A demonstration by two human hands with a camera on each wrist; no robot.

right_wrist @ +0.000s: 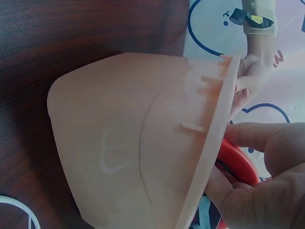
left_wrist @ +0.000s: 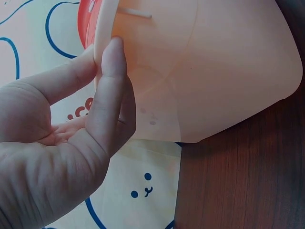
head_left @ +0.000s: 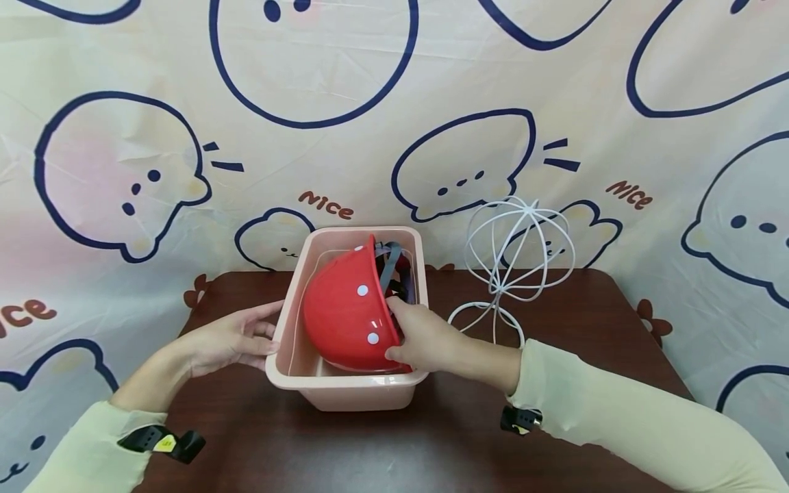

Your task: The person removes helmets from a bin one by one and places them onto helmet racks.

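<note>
A red helmet (head_left: 345,311) with white dots and grey straps lies on its side inside a pale pink plastic bin (head_left: 357,398) on the table. My right hand (head_left: 425,335) reaches over the bin's right side and grips the helmet by its edge, the thumb on the red shell and the other fingers partly hidden inside. At the bin's left side, my left hand (head_left: 228,342) pinches the rim. The left wrist view shows that thumb and those fingers on either side of the rim (left_wrist: 106,33). Only a strip of the helmet (right_wrist: 238,162) shows in the right wrist view.
A white wire stand (head_left: 496,287) with a round cage top and a ring base stands right of the bin. The dark brown wooden table (head_left: 370,455) ends at a cartoon-printed cloth (head_left: 345,164) behind and at both sides.
</note>
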